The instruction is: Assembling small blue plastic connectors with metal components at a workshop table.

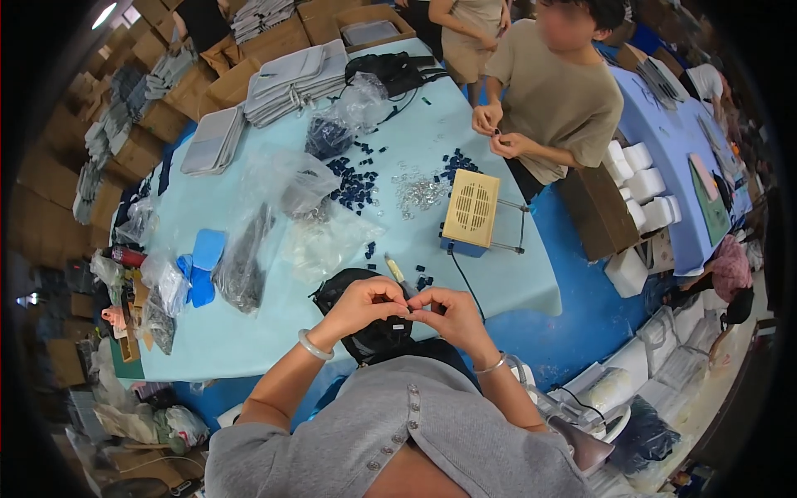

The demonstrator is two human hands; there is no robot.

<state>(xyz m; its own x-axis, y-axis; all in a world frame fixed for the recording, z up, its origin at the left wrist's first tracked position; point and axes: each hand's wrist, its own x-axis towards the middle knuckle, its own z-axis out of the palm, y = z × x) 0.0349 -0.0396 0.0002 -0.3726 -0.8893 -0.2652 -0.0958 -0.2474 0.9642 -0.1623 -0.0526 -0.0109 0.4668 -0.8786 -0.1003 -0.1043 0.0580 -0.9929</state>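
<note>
Two bare hands meet above one soft black fabric bag [382, 337]: the left hand [365, 305] and the right hand [452, 318] have thumbs and fingertips drawn narrow, nearly touching. Whether a tiny piece sits between them, I can't tell. Each wrist wears one bangle [315, 345] (the left one pale and thicker). Just beyond the fingers lies one slim tool with a pale yellow handle [394, 268].

Farther across are two heaps of small dark-blue blocky pieces [355, 189], too many to count, with a few strays near the hands. Between the heaps is one scatter of shiny, loop-like bits [418, 194]. Beside it stands one boxy cream cover with a slotted grille [471, 207], with two metal rods at its side.

Everything rests on a smooth pale-blue table [506, 290], where two stacks of flat grey panels [296, 79] and crinkled clear plastic bags [320, 245] sit too. Opposite, one person in a tan shirt [552, 83] works with two hands. Around us: blue floor [573, 332], brown cardboard boxes [274, 37].
</note>
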